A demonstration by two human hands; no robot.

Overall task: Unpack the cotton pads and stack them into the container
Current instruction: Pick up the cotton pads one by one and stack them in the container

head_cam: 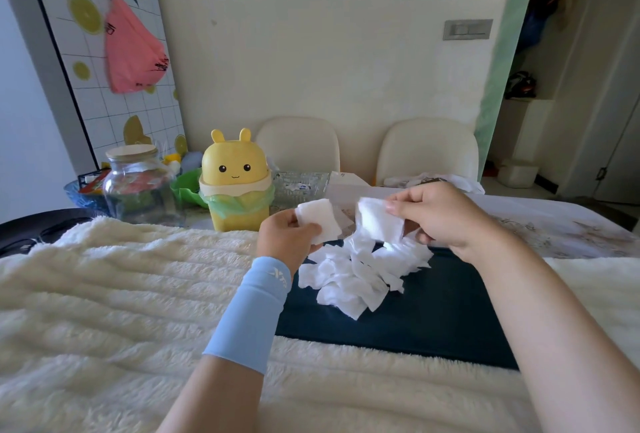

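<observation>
**Table (561, 224) under blanket, pads loose, both hands sorting**

Cream fleece blanket (121, 276) covers the near side. A dark blue mat (433, 311) lies over it, likely so the white shows. Cotton pads (360, 273) are heaped loose mid-mat. The left hand (287, 238) has its grip pinching a small stack (320, 219), probably squared for transfer. The right hand (443, 214) has its grip pinching one pad (377, 221) above the heap. The clear ridged box (299, 183) behind may be the container, but it is too blurred to confirm.

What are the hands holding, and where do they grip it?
Left hand pinches one square white cotton pad by its lower-left edge; right hand pinches another pad by its upper-right edge.
</observation>
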